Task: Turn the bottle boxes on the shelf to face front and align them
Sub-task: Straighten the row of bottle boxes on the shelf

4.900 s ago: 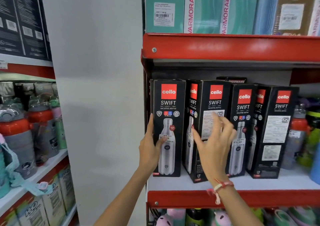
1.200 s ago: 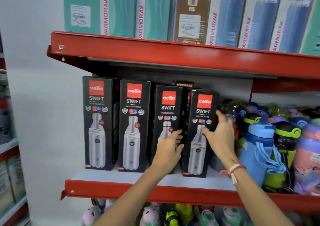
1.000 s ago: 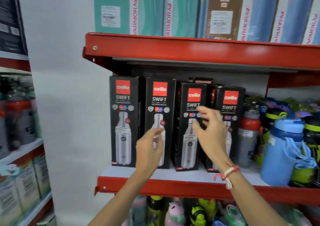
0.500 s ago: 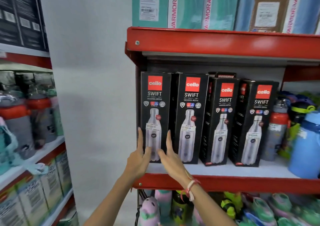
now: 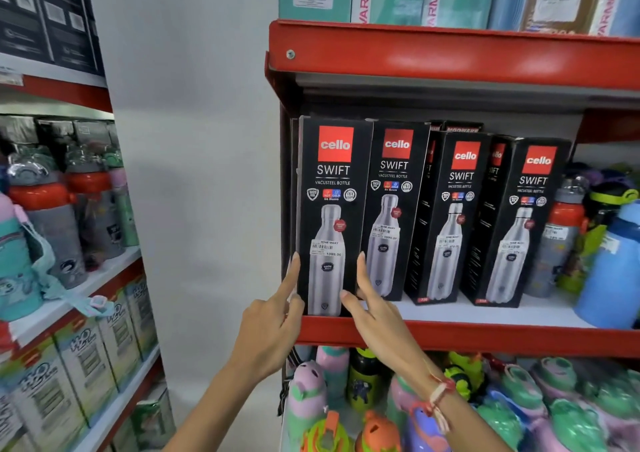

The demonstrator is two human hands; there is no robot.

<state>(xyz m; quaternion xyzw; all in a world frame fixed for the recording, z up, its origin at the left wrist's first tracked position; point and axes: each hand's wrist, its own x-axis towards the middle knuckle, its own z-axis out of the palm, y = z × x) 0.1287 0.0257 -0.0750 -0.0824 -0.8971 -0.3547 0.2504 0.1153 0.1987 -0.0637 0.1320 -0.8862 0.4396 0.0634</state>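
- Black cardboard is what is handled: the leftmost box stands upright at the left end of the red shelf, front panel outward, its base at the front lip.
- It is bracketed low down by both hands. The left hand is laid with an extended finger along the box's left edge; the right hand has a finger up its right edge and the thumb on the front. Neither grip is closed around the box; it is pinched lightly from the sides, probably so it can be squared and slid into line.
- Four fronts are counted in the row: second box, third box, fourth box.
- The third and fourth are seen slightly angled, side panels showing, so alignment is judged unfinished.
- At least one further dark box is glimpsed behind; it is too hidden to count.
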